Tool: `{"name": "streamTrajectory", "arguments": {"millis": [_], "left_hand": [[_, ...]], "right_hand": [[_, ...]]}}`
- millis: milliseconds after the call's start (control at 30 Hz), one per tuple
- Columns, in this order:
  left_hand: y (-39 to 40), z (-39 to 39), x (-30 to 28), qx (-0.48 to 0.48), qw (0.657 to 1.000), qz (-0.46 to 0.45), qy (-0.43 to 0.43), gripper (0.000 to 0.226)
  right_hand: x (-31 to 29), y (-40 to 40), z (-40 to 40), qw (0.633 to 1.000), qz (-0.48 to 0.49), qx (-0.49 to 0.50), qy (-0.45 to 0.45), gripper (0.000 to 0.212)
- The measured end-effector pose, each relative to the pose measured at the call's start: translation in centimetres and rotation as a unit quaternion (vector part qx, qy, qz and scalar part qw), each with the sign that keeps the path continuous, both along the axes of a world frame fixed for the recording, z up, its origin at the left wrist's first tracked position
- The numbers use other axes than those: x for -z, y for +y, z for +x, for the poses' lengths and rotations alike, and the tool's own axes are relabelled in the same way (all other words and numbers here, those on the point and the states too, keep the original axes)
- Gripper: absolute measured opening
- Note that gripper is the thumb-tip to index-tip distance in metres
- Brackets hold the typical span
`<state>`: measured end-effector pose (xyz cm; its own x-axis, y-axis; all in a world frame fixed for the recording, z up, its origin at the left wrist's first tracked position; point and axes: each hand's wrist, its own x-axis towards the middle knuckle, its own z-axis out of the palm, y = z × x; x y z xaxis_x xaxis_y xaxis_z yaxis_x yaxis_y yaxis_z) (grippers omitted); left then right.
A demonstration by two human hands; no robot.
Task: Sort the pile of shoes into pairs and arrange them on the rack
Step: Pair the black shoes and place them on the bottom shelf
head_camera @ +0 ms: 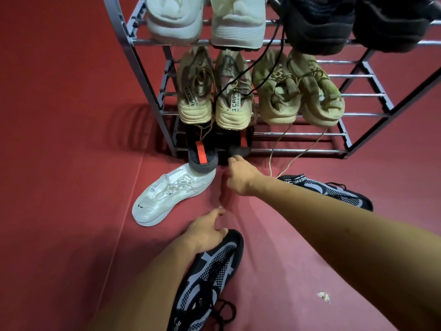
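Observation:
A grey metal rack stands on the red floor. Its bottom shelf holds a black pair with orange tabs: the left shoe sticks out, and my right hand touches the heel of the right shoe with its fingertips. My left hand grips the collar of a black-and-grey patterned shoe low in front of me. Its match lies on the floor at the right, partly behind my right forearm. A single white sneaker lies on the floor left of my hands.
The top shelf holds a white pair and a black pair. A beige pair and an olive pair sit on the middle shelf, their laces hanging down. A paper scrap lies on the floor at the right.

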<state>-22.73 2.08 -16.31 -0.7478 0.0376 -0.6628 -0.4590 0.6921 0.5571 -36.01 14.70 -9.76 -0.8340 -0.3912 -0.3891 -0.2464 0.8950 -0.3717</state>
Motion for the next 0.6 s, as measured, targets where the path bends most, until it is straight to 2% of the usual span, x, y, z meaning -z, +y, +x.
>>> {"name": "streamTrajectory", "arguments": {"millis": [67,133,300,367,433,467,533,600], "left_hand": [[-0.3,-0.1,0.1,0.003,1.000,0.002,0.005,0.060],[-0.5,-0.1,0.3,0.004,1.000,0.000,0.002,0.059],[0.1,0.0,0.1,0.018,0.999,-0.028,0.013,0.060],[0.0,-0.1,0.0,0.030,0.999,-0.036,0.011,0.057],[0.0,-0.2,0.2,0.045,0.998,-0.043,0.017,0.059],[0.0,-0.2,0.2,0.057,0.997,-0.045,0.021,0.061],[0.1,-0.3,0.2,0.069,0.996,-0.046,0.030,0.065],[0.0,-0.4,0.3,0.056,0.997,-0.041,0.028,0.065]], "right_hand": [[-0.1,-0.3,-0.3,1.000,0.004,0.018,-0.016,0.046],[0.2,-0.2,0.2,0.999,0.010,0.017,-0.030,0.039],[1.4,0.1,3.7,0.991,0.020,-0.116,-0.063,0.031],[1.2,-1.4,3.1,0.985,-0.008,-0.165,-0.050,0.054],[-0.1,-3.3,1.2,0.988,-0.035,-0.148,-0.016,0.076],[-1.1,-4.2,0.3,0.991,-0.043,-0.126,-0.001,0.080],[-2.2,-5.1,-1.2,0.992,-0.051,-0.113,0.009,0.067],[-2.3,-5.4,-1.1,0.992,-0.041,-0.120,0.002,0.042]]}}
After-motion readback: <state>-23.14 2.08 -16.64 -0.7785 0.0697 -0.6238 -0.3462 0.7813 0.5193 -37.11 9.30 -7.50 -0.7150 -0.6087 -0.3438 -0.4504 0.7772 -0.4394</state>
